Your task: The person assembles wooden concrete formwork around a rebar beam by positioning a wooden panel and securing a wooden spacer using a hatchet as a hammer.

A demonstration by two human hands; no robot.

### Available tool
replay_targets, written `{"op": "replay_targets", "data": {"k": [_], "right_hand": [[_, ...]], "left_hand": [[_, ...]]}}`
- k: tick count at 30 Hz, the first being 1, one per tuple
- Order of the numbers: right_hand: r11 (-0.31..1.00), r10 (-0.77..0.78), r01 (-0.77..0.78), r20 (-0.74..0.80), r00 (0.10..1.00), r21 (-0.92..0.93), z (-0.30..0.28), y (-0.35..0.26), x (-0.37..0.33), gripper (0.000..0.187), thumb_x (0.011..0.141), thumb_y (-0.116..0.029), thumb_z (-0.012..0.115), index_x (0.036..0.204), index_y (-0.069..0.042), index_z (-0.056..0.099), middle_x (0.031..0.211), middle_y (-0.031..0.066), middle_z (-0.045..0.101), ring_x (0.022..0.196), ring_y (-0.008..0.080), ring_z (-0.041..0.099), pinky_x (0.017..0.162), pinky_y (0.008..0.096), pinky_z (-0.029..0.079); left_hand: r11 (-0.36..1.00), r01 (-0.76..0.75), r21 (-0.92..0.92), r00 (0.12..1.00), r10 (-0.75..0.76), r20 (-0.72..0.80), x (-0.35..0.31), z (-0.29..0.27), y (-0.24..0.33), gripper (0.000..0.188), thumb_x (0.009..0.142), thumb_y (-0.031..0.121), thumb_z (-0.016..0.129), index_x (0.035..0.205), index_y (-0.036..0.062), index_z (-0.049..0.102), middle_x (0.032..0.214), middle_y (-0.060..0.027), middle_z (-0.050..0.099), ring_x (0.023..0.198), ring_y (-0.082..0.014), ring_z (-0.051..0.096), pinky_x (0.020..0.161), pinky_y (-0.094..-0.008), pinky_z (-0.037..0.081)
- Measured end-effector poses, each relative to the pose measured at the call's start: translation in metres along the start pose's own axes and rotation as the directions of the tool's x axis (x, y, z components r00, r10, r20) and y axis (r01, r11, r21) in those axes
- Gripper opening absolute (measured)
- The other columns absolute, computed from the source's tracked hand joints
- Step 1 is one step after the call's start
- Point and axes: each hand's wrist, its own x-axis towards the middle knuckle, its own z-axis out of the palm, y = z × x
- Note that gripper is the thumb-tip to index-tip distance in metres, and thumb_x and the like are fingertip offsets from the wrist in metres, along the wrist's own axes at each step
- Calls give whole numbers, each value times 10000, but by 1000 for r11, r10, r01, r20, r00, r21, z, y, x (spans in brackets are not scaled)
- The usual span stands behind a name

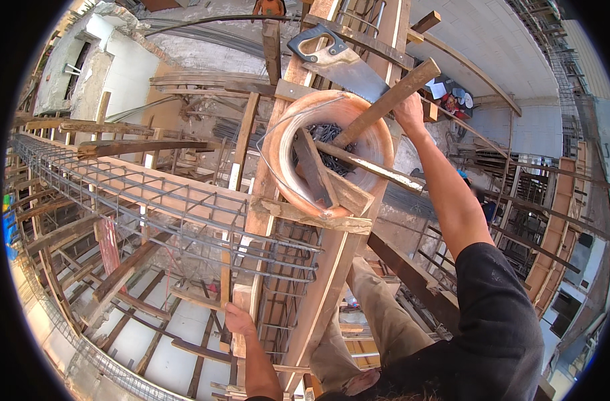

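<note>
My left hand [240,319] is closed round the edge of an upright wooden board [240,299] at the side of the formwork. My right hand [410,113] is at the far right of an orange bucket [283,150], behind a wooden stick [392,100] that leans out of it. The fingers look curled, but the stick partly covers them, and what they grip is hidden. Dark nails [328,134] and several wood offcuts [316,170] fill the bucket. Just beyond its rim, a handsaw [338,60] with a dark handle lies across the planks, its blade end close to my right hand.
A rebar cage [151,207] runs left from the formwork beneath the bucket. Timber props and planks [128,267] stand over a lower level. A person in orange [270,8] is at the far edge; another in blue [486,208] is partly hidden below my right arm.
</note>
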Motion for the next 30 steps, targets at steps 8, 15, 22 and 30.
{"op": "replay_targets", "data": {"k": [8, 15, 22, 30], "right_hand": [[187, 743, -399, 136, 655, 898, -88, -74, -202, 320, 1086, -262, 596, 1298, -27, 643, 1093, 47, 668, 960, 132, 624, 900, 296, 514], [981, 105, -68, -202, 974, 180, -196, -147, -201, 419, 945, -238, 732, 1318, -66, 651, 1299, 154, 595, 1207, 337, 586, 1047, 463, 471], [993, 90, -56, 362, 928, -104, -177, -147, -152, 374, 880, -304, 770, 1146, -47, 714, 1099, 164, 717, 1072, 378, 684, 925, 493, 547], [1000, 13, -21, 551, 834, 8, -164, -159, -134, 343, 866, -296, 717, 1073, -25, 738, 915, 222, 752, 897, 387, 747, 814, 512, 586]], "left_hand": [[999, 7, 39, 999, -9, 36, 3, 0, -1, 730, 1072, 534, 268, 918, -5, 736, 943, -304, 723, 870, -547, 660, 747, -642, 493], [999, 35, 30, 996, -37, 76, 8, -7, -7, 751, 1078, 575, 255, 1078, 22, 764, 1052, -287, 736, 955, -526, 673, 828, -623, 508], [996, 47, 72, 987, -57, 149, 16, 10, -17, 772, 1071, 583, 246, 1118, 2, 752, 1118, -311, 713, 1006, -541, 653, 869, -613, 498], [994, 83, 65, 983, -93, 160, 23, 11, -23, 781, 1062, 597, 239, 1106, 14, 757, 1124, -304, 715, 1009, -539, 651, 863, -614, 488]]}}
